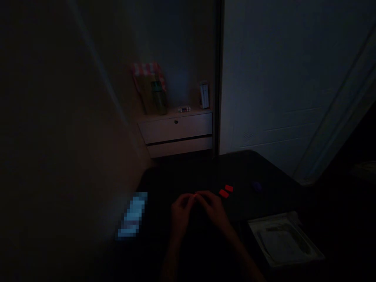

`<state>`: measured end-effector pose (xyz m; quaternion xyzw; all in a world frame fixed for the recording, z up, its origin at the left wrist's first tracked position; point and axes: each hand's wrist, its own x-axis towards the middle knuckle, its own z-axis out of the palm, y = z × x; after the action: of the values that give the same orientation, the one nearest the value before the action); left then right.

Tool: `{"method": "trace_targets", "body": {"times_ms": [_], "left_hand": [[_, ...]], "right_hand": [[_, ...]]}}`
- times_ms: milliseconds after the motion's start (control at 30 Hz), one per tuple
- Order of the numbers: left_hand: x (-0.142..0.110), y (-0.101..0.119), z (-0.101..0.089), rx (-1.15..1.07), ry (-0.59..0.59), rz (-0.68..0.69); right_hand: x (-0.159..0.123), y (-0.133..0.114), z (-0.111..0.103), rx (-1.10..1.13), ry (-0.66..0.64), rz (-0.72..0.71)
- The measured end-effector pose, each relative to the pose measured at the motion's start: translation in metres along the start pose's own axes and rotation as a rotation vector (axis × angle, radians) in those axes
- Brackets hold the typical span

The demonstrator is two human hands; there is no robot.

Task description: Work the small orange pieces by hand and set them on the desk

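Over the dark table, my left hand (182, 207) and my right hand (210, 204) meet at the fingertips, both closed in a pinch. A tiny bright reddish spot shows where the fingers touch; what they hold there is too small and dark to name. Just right of my right hand, two flat red rectangular pieces (223, 193) lie close together on the tabletop. Farther right sits a small rounded purple object (256, 186), its kind unclear in the gloom.
The room is very dim. A blurred, lit rectangle (132, 216) is at the table's (182, 174) left side. At lower right is a pale tray-like item (283, 243). Behind stand a drawer unit (179, 131), a green bottle (159, 98) and a pale door (282, 86).
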<state>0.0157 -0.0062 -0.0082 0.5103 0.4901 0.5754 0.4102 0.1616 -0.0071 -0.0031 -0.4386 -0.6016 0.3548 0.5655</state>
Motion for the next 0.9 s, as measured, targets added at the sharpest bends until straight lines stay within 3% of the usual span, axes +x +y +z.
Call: {"method": "trace_targets", "body": {"times_ms": [500, 767, 900], "left_hand": [[-0.0009, 0.0022, -0.0015, 0.012, -0.052, 0.013], [-0.0025, 0.0049, 0.0013, 0.000, 0.004, 0.021], [-0.0022, 0.0063, 0.0015, -0.012, -0.007, 0.002]], "right_hand": [[0.0001, 0.0041, 0.0002, 0.007, -0.007, -0.026], [-0.0018, 0.0038, 0.0004, 0.022, -0.029, -0.059], [-0.0017, 0.0027, 0.0003, 0.068, 0.000, -0.004]]}}
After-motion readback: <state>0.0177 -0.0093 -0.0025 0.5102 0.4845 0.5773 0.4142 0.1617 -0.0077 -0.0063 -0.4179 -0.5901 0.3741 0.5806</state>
